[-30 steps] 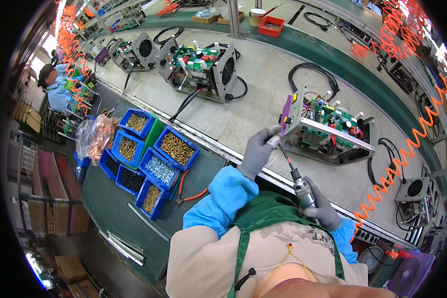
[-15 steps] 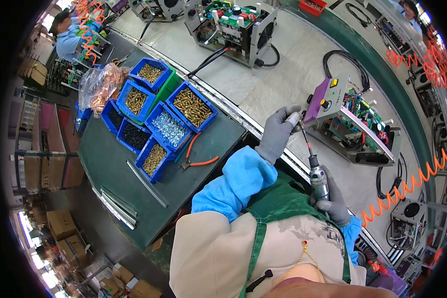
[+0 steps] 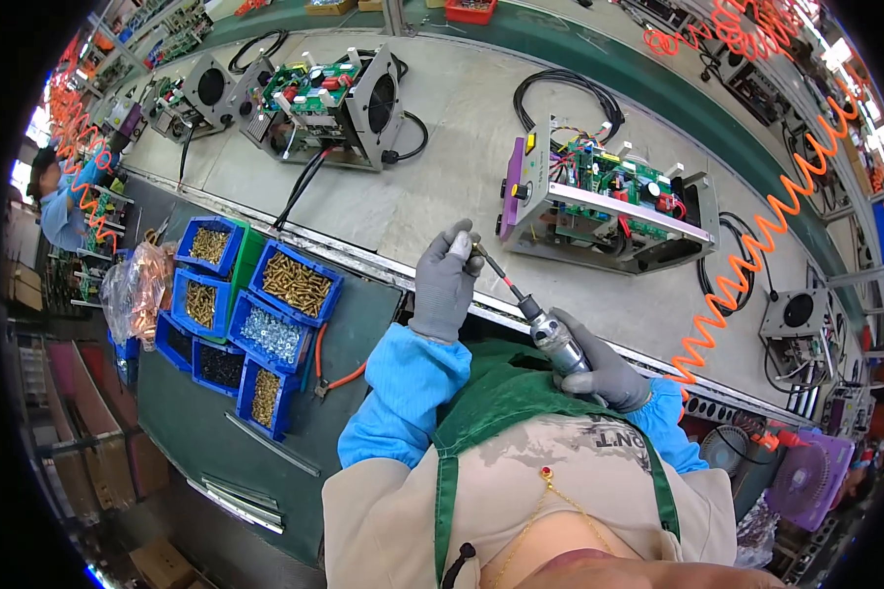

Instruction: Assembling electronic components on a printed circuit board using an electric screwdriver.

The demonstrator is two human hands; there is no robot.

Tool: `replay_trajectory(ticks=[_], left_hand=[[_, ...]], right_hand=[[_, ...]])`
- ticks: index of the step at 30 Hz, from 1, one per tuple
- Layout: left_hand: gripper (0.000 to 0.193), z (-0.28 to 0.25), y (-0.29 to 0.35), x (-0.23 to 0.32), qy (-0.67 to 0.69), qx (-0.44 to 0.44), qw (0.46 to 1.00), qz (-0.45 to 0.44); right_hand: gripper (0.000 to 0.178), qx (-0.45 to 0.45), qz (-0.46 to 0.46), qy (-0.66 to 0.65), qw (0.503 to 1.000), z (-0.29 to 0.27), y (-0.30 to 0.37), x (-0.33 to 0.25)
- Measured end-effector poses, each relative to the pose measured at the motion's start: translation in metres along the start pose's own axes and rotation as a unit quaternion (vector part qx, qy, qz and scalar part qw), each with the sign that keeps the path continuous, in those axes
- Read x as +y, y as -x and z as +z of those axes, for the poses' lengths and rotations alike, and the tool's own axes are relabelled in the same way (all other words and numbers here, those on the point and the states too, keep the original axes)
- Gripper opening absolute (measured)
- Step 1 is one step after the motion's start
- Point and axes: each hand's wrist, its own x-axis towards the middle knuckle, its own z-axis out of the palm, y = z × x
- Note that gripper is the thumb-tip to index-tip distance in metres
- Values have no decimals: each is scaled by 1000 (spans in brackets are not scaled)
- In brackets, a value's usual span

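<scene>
My left hand (image 3: 446,285), in a grey glove, is closed in a pinch on a small brass-coloured fitting (image 3: 476,247). The tip of a silver air screwdriver (image 3: 557,344) meets that piece, its dark bit slanting up to the left. Wrapped around the screwdriver's body is my gloved right hand (image 3: 607,371). Just beyond both hands stands an open machine chassis (image 3: 619,211) with a purple front panel, a yellow switch and green circuit boards. The hands are apart from it.
Blue bins (image 3: 295,287) of brass fittings, clear and black small parts stand at left, beside orange-handled pliers (image 3: 342,377) and a bag of copper parts (image 3: 145,294). Another chassis (image 3: 329,108) sits further along the bench. An orange coiled hose (image 3: 732,285) hangs at right. A co-worker (image 3: 61,201) is far left.
The view has turned, shifting the bench and bins leftward and the chassis upright. The screwdriver now leans further left. Both hands keep their grips, with the bit still at the left fingertips.
</scene>
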Motion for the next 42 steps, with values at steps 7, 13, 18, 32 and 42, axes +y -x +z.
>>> replay_trajectory(ticks=[7, 13, 18, 32, 42], left_hand=[[33, 2, -4, -2, 34, -36, 998, -41], [30, 11, -2, 4, -150, 20, 987, 53], [31, 1, 0, 9, -345, -35, 928, 138], [19, -65, 49, 78, -441, 238, 825, 263], [24, -264, 176, 156, -726, 489, 483, 1]], right_hand=[[97, 6, -9, -10, 1000, -6, 1, 4], [97, 36, -39, 166, 985, -3, -2, -4], [104, 18, -7, 112, 994, -5, -1, -3], [120, 12, 20, -96, 995, 1, -13, -14], [108, 39, 16, -80, 996, -13, -10, -10]])
